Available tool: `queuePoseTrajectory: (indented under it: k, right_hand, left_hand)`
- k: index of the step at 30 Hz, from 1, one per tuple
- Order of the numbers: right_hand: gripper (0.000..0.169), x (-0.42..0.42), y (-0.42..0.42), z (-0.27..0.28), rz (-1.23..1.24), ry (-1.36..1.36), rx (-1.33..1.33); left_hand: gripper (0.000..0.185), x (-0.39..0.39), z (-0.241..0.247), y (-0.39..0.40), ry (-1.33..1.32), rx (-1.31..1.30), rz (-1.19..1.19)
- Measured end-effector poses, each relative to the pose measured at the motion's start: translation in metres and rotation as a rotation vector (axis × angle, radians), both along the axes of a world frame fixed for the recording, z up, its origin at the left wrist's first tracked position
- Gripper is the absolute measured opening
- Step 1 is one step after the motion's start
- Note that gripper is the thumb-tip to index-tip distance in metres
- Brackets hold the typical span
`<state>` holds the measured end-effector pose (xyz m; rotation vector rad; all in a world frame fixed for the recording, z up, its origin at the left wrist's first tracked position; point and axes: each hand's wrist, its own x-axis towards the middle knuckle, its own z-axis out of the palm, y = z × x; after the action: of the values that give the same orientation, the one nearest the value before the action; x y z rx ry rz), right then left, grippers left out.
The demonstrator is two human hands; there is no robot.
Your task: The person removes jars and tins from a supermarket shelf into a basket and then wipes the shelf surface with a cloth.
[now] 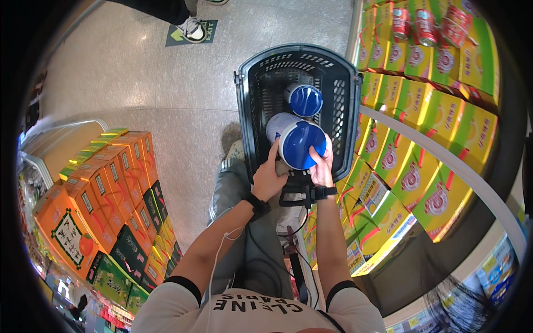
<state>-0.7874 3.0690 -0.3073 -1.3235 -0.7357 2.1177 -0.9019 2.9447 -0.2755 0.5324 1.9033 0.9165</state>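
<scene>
Between my two hands is a large white canister with a blue lid (303, 139), its lid tilted up towards me. My left hand (270, 172) touches its near left side, a finger laid along the wall. On the lid's right edge lies the thumb of my right hand (322, 164), with the other fingers around the side. The canister is over the near part of a dark plastic shopping basket (246, 125). A second blue-lidded canister (306, 100) sits beyond it inside the basket. Whether the held canister rests on the basket floor is hidden.
Stacked yellow-green drink cartons (416, 120) flank the basket on the right, topped by red cans (425, 27). A curved pale rail (449, 154) crosses before them. Orange cartons (100, 195) are piled at left. Another person's shoe (193, 30) stands on a floor sign. Cables hang from my wrists.
</scene>
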Motion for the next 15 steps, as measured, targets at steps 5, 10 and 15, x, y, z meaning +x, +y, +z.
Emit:
queuePoseTrajectory:
  k: [5, 10, 15]
  right_hand:
    - [0.056, -0.019, 0.006, -0.069, 0.104, -0.03, 0.026]
    - [0.059, -0.022, 0.005, -0.123, 0.421, -0.365, 0.318]
    - [0.06, -0.028, -0.011, -0.172, 0.483, -0.506, 0.485]
  left_hand:
    - [0.101, -0.002, -0.072, 0.001, -0.168, -0.077, 0.101]
    - [0.104, 0.007, -0.13, 0.001, -0.527, 0.032, 0.459]
    - [0.106, 0.013, -0.166, 0.002, -0.625, -0.046, 0.593]
